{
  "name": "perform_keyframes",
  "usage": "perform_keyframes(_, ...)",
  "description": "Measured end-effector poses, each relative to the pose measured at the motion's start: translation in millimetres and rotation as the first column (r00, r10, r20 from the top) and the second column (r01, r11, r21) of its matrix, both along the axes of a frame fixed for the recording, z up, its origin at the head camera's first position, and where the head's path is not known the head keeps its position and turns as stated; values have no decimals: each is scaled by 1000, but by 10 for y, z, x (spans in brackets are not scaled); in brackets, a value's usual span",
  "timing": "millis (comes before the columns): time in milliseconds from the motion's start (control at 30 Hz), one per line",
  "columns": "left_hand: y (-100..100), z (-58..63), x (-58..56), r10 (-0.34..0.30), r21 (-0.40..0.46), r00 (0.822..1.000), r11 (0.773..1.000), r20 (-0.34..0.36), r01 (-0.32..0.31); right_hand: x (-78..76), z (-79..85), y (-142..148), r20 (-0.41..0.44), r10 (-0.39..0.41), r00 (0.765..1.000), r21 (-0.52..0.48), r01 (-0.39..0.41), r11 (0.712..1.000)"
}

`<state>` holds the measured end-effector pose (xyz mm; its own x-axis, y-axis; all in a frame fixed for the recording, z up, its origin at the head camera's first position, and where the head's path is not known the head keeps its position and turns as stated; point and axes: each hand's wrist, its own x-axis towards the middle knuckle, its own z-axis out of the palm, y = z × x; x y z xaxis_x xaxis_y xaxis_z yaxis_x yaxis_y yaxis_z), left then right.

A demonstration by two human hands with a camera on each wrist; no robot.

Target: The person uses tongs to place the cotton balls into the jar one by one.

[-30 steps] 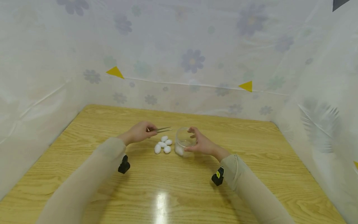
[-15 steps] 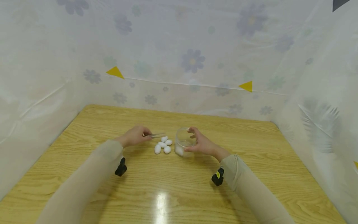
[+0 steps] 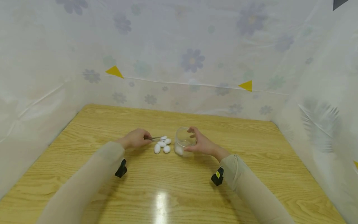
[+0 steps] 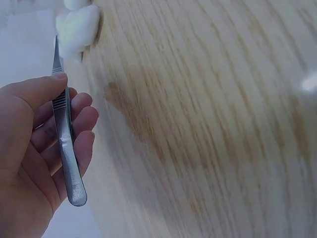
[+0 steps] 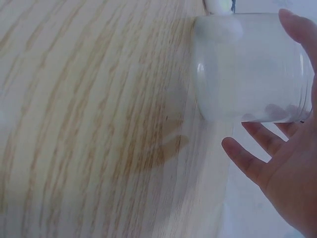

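Observation:
In my left hand [image 3: 137, 138] I pinch metal tweezers [image 4: 63, 124] between thumb and fingers. Their tips reach the rearmost cotton ball [image 3: 163, 137] of a small heap of several cotton balls [image 3: 157, 148] on the table. My right hand [image 3: 204, 143] grips a clear jar [image 5: 257, 64] near its rim, the thumb on the near side and fingers around the far side. The jar stands upright and uncovered just right of the heap. A white cotton ball [image 3: 179, 151] shows through its wall at the bottom.
All of this rests on a wood-grain table [image 3: 156, 180]. Behind it hangs a pale flowered sheet [image 3: 173, 56] with yellow triangles on it, and similar sheeting encloses the left and right sides. A black camera [image 3: 121, 168] is strapped below the left wrist.
My left hand has come back and down, bringing the tweezers from above and behind the heap onto the rearmost cotton ball. The tweezers' tips have drawn closer together. The right hand and jar stay put.

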<state>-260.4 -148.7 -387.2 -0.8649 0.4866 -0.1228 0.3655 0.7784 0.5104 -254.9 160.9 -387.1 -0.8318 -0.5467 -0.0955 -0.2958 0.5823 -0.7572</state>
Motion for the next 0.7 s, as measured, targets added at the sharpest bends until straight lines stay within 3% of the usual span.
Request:
perform_keyframes(200, -16, -5, -34, 23, -23, 1000, 999, -11, -23, -9, -13, 0, 2, -13, 1000, 3, 13, 1000)
perform_keyframes(500, -37, 2, -34, 3, -67, 1000, 998, -26, -5, -16, -20, -4, -9, -10, 1000, -4, 10, 1000)
perform_keyframes(700, -31, 16, -9, 12, -51, 1000, 999, 2, -12, -20, -36, -9, -2, -17, 1000, -5, 17, 1000)
